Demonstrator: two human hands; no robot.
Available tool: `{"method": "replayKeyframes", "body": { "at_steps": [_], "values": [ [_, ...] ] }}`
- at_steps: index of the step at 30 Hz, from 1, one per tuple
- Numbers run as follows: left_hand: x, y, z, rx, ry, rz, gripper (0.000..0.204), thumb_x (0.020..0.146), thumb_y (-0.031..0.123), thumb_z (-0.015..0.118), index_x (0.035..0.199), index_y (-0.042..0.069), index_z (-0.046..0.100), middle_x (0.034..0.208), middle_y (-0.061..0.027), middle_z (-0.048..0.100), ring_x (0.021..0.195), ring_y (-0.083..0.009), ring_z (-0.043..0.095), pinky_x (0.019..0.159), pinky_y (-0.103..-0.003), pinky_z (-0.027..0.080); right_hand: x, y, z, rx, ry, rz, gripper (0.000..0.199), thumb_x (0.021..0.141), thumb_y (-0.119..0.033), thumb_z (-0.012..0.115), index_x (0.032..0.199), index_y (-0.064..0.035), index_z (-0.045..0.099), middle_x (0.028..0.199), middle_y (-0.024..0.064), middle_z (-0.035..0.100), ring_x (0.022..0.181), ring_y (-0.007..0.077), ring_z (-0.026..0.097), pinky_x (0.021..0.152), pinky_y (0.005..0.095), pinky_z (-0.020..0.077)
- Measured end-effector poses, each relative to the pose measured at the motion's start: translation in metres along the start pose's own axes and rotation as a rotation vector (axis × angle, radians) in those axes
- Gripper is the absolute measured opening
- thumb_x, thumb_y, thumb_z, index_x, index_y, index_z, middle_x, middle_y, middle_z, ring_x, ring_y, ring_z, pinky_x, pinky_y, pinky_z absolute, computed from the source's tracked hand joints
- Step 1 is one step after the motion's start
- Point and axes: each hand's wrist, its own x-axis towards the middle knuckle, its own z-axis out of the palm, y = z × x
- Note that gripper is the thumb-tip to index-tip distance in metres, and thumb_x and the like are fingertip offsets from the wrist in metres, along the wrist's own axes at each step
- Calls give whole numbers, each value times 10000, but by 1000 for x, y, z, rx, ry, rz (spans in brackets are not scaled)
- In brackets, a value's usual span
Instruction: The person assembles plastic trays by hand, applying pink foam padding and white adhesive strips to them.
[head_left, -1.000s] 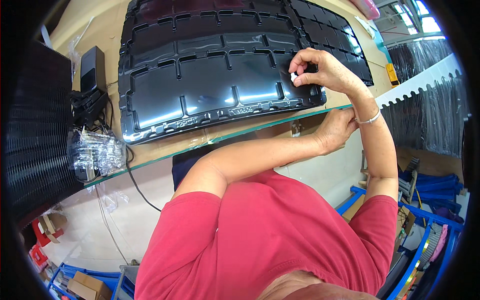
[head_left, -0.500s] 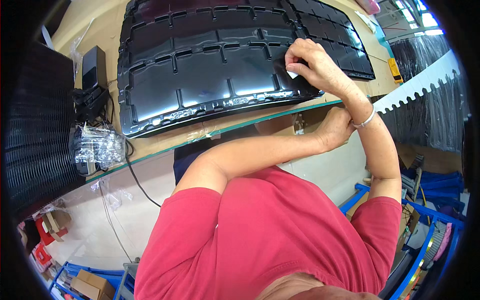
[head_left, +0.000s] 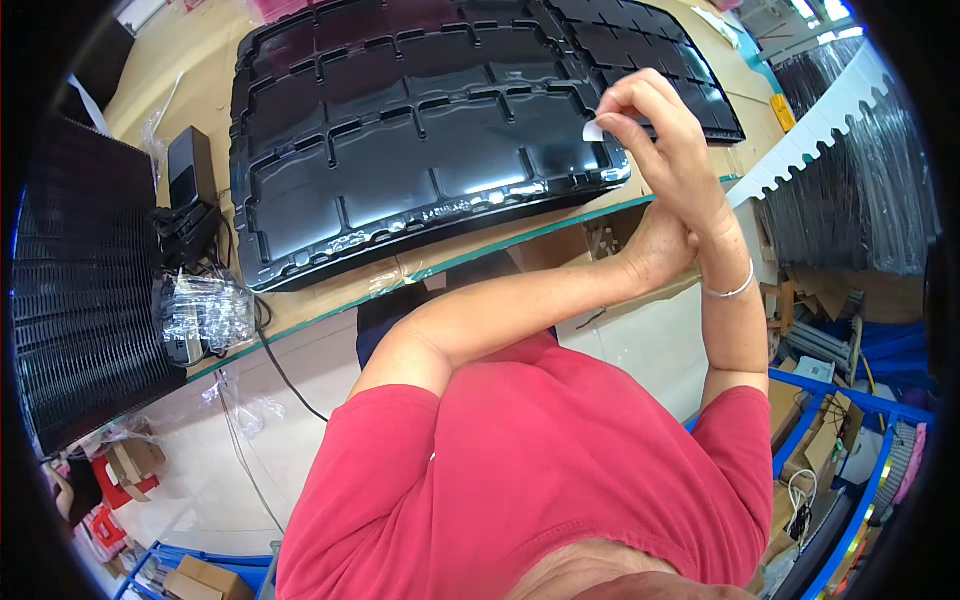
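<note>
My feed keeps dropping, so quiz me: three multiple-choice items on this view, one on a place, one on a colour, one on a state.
1. Where does the black moulded tray lie?
A. on the workbench
B. on the floor
C. on the person's lap

2. What colour is the small sticker?
A. red
B. white
C. green

3. How is the sticker held?
A. lying loose on the tray
B. pinched in the fingers of the right hand
C. stuck to the bracelet

Key: 1 A, the tray rests flat on the workbench. 2 B, it shows white against the black tray. 3 B, the fingertips close on it above the tray's near right corner.
</note>
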Motion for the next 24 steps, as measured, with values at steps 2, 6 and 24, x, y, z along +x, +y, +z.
{"method": "replayKeyframes", "body": {
  "at_steps": [2,6,24],
  "values": [
    [1,19,-4,276,-29,-85,198,813,29,612,1003,-3,569,953,-121,613,964,-189,583,819,-351,471,3,2,-2,147,-132,55,47,867,-16,583,886,1,543,866,76,502,798,192,515,707,280,436],
    [-2,15,0,301,-32,-61,118,799,29,616,908,-16,603,843,-137,653,861,-218,638,740,-360,495,9,14,9,83,-312,12,66,890,-66,572,878,-22,524,864,80,472,849,223,494,767,311,419],
    [-4,17,-10,298,36,-116,136,824,46,579,919,-41,624,831,-250,651,819,-378,659,698,-403,505,20,32,23,158,-491,174,143,813,-56,681,909,-27,579,875,50,511,821,169,522,774,283,455]
  ]
}}
